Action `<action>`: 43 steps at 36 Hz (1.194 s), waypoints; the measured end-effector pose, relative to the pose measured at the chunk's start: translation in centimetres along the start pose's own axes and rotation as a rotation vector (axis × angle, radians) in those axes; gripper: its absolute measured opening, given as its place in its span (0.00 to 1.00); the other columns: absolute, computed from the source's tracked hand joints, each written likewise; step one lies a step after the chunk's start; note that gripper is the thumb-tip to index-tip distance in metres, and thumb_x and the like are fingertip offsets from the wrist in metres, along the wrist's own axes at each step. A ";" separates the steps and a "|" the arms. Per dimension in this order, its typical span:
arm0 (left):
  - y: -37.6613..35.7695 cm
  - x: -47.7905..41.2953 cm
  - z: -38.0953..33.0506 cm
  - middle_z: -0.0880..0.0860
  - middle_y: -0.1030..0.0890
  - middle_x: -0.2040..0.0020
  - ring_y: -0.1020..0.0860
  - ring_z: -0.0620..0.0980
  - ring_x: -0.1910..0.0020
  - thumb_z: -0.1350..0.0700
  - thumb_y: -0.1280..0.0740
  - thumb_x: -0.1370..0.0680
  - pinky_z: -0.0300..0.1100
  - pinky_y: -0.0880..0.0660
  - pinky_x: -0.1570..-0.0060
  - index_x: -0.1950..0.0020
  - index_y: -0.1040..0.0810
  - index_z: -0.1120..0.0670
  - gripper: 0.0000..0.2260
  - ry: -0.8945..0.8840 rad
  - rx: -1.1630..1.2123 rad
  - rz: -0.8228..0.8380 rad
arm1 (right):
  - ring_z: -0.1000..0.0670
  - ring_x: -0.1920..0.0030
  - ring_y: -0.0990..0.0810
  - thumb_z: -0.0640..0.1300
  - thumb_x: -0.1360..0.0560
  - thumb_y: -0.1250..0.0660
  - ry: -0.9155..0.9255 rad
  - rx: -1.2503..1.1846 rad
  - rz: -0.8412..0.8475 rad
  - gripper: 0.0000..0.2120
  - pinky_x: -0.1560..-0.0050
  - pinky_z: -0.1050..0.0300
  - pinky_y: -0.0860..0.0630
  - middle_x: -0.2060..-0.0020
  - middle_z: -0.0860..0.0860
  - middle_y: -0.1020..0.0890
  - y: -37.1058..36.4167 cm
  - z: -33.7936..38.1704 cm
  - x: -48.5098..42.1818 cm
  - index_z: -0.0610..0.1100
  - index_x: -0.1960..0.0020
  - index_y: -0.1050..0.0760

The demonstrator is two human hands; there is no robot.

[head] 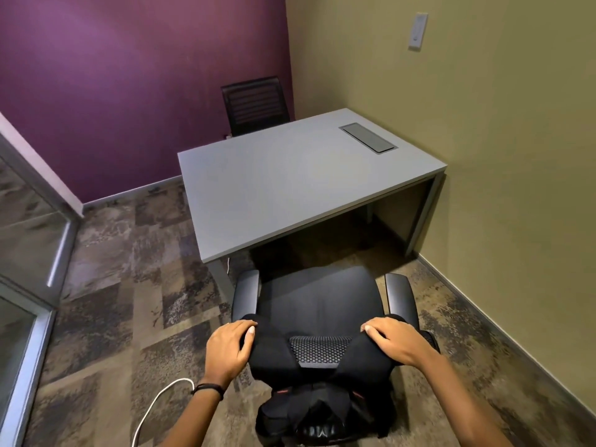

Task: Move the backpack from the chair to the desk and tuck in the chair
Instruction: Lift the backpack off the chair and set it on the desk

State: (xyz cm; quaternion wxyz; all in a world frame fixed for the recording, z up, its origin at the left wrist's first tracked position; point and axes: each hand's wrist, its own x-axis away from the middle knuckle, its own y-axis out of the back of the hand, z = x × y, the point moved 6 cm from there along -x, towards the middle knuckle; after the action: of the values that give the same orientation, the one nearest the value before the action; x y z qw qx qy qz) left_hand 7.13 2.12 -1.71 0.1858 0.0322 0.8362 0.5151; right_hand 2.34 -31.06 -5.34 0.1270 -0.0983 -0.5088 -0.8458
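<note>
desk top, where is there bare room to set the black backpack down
The grey rectangular desk top is bare nearly throughout, from its near edge by the black office chair to the far edge by the second black chair. Only the dark flush cable hatch occupies the far right corner.

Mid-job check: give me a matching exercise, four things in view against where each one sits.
Things:
1 backpack
2 white cable
3 cable hatch
4 second chair

Places:
A on the carpet, lower left
B at the far side of the desk, by the purple wall
C hung behind the backrest of the near chair
D set in the desktop, near the green wall

Pairs: 1-C; 2-A; 3-D; 4-B
</note>
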 end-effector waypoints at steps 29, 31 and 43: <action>-5.7 -1.9 2.2 0.56 0.27 0.32 0.28 0.58 0.34 0.35 0.34 0.30 0.52 0.34 0.31 0.33 0.28 0.53 0.32 0.639 0.126 0.983 | 0.50 0.43 0.22 0.55 0.21 0.47 -0.067 0.010 -0.158 0.17 0.40 0.51 0.30 0.43 0.53 0.18 -1.1 2.0 2.9 0.50 0.43 0.23; -6.0 -2.1 2.0 0.57 0.31 0.29 0.31 0.57 0.32 0.40 0.34 0.27 0.49 0.36 0.30 0.30 0.32 0.56 0.30 0.683 0.089 1.005 | 0.50 0.41 0.23 0.55 0.21 0.47 -0.065 0.016 -0.161 0.17 0.39 0.50 0.31 0.42 0.53 0.19 -1.3 2.1 3.1 0.50 0.42 0.23; -2.9 -2.0 4.9 0.63 0.26 0.41 0.26 0.59 0.42 0.52 0.32 0.26 0.48 0.30 0.45 0.38 0.34 0.64 0.23 0.697 0.223 0.640 | 0.51 0.40 0.25 0.52 0.21 0.47 -0.058 0.044 -0.247 0.15 0.33 0.49 0.34 0.41 0.55 0.20 -1.9 2.8 3.8 0.51 0.41 0.25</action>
State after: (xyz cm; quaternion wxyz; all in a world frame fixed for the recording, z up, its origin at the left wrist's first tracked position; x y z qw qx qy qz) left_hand 11.09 4.45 -5.68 -0.2778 0.1332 0.8468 0.4335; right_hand -1.78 -28.16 -4.45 0.0092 -0.0564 -0.5389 -0.8404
